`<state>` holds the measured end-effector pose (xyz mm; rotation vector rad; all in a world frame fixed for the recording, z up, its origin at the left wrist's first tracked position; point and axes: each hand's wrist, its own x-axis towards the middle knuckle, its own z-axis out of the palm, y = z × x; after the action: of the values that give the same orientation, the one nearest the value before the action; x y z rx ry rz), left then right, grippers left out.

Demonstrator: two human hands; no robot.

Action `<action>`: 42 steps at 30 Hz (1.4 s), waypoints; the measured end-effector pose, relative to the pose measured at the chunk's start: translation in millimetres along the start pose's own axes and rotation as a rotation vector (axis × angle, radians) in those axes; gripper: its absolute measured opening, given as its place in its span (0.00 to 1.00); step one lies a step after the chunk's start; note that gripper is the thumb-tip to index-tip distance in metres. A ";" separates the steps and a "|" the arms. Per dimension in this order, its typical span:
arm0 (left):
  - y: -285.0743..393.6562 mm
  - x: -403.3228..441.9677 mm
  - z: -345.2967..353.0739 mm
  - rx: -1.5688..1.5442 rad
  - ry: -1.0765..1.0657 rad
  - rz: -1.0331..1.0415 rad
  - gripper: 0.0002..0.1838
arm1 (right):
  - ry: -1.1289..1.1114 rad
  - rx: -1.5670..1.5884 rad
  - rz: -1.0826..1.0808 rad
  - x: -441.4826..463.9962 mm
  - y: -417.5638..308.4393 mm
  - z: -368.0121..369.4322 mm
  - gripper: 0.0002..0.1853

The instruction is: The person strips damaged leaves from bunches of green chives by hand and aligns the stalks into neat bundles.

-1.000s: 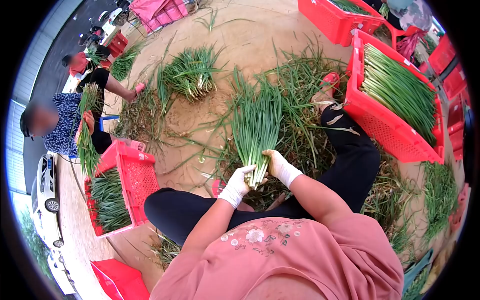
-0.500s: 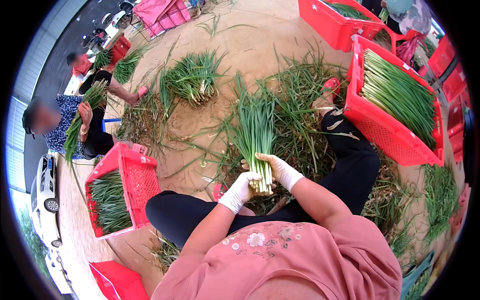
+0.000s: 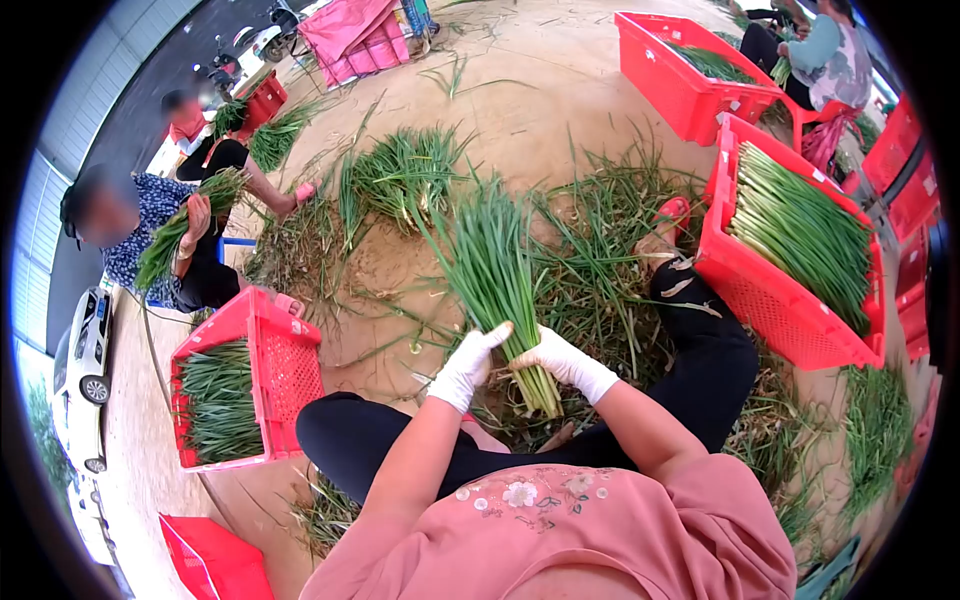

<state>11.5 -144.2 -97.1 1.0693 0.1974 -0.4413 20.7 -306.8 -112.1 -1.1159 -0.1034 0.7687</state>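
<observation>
A bunch of garlic chives (image 3: pixel 490 255) stands out in front of me, leaves fanning away and pale cut ends toward my lap. My right hand (image 3: pixel 556 358), in a white glove, is wrapped round its lower stalks. On the other side my left hand (image 3: pixel 474 362), also gloved, has its thumb against the stalks; its fingers are partly hidden beside and behind the bunch. Below lie loose leaves and trimmings (image 3: pixel 610 300), between my legs. Farther off, a pile of chives (image 3: pixel 405 175) rests on the ground.
A red crate (image 3: pixel 790 300) of neatly laid chives stands to my right, another red crate (image 3: pixel 290 370) of greens to my left. More crates (image 3: pixel 690 90) stand at the back right. A person (image 3: pixel 140 235) at the left holds a bunch; other people sit farther away.
My left hand has shifted from the cut ends up to the bunch's left side. The bunch now tilts, its leaves leaning left and its ends lower right. The view has shifted slightly.
</observation>
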 end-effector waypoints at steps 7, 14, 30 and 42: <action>11.4 27.3 -2.7 -0.091 0.349 0.197 0.17 | 0.038 -0.773 -0.042 -0.2 14.2 14.1 0.48; -3.2 29.5 18.3 0.139 0.446 0.343 0.19 | 0.034 -0.515 0.017 -0.3 -14.6 17.8 0.57; -20.5 48.5 23.2 0.436 0.383 0.396 0.19 | -0.124 -1.440 0.057 -18.1 -64.1 -7.2 0.33; -10.7 44.6 18.9 0.751 0.133 0.236 0.16 | 0.609 -0.683 -0.934 -35.9 -157.4 -71.4 0.07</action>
<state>45.8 -176.4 -113.0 1.8389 0.0134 -0.2259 104.9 -417.1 -2.9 -1.6927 -0.3557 -0.4990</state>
